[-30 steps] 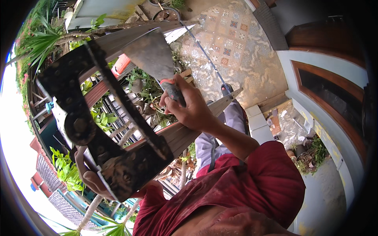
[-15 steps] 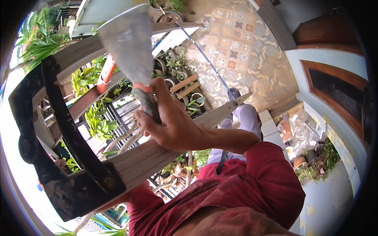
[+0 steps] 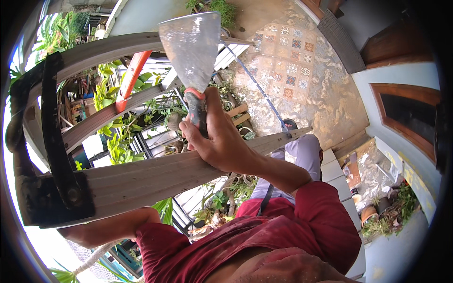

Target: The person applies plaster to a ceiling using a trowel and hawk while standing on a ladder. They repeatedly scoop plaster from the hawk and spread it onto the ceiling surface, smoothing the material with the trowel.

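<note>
My right hand (image 3: 221,144) is closed round the dark handle of a putty knife (image 3: 192,49). Its handle has a red collar, and the broad, worn metal blade points up and away from me. Just below and left of that hand runs a long rail of a ladder (image 3: 141,181), greyish with black end brackets (image 3: 49,141); whether my wrist touches it I cannot tell. My left forearm (image 3: 111,227) reaches leftward beneath the ladder's near rail, but the left hand itself does not show.
An orange-red bar (image 3: 132,80) crosses between the ladder rails. Far below are leafy plants (image 3: 118,146), a patterned tile floor (image 3: 283,61) and a long thin blue pole (image 3: 250,75). At right stands a pale wall with a wood-framed window (image 3: 406,115).
My right hand and the putty knife now appear further right, with the blade lower in view. The ladder's bracketed end has shifted left and up, and more of my left forearm shows.
</note>
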`<state>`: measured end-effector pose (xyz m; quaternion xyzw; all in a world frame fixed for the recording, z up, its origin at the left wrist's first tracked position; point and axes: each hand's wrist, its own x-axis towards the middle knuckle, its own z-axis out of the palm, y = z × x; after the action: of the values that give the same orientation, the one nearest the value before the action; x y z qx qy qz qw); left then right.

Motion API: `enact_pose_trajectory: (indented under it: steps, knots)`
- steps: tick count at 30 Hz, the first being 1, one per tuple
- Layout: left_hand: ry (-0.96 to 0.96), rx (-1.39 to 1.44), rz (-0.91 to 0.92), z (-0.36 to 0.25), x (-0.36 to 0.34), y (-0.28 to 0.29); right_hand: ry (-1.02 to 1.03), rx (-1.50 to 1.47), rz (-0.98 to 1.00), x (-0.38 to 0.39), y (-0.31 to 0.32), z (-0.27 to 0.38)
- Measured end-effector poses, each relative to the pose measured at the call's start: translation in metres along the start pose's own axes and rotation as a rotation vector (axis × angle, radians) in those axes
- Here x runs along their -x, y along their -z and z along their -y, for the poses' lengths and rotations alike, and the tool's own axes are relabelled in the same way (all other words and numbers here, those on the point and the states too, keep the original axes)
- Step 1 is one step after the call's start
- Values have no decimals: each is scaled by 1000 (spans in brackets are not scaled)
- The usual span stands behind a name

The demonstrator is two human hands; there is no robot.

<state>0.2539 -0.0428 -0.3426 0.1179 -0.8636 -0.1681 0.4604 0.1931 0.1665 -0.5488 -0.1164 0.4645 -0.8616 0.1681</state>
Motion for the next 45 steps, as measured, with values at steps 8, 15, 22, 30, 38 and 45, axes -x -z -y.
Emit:
enact_pose_trajectory:
  steps: [8,15,22,30,38,45]
  knots:
    - [-67,109,-68,12,-13,-14,229,206,-161,4,1,-6]
    - [-142,128,-181,18,-24,-10,339,377,-381,35,22,-43]
    - [-524,146,-490,0,56,6,182,402,-510,90,62,-97]
    - [-251,429,386,28,208,-84,347,426,-620,84,81,-125]
    - [-247,212,397,32,206,-91,362,295,-600,86,84,-131]
    - [-268,69,335,34,209,-83,296,223,-406,92,110,-156]
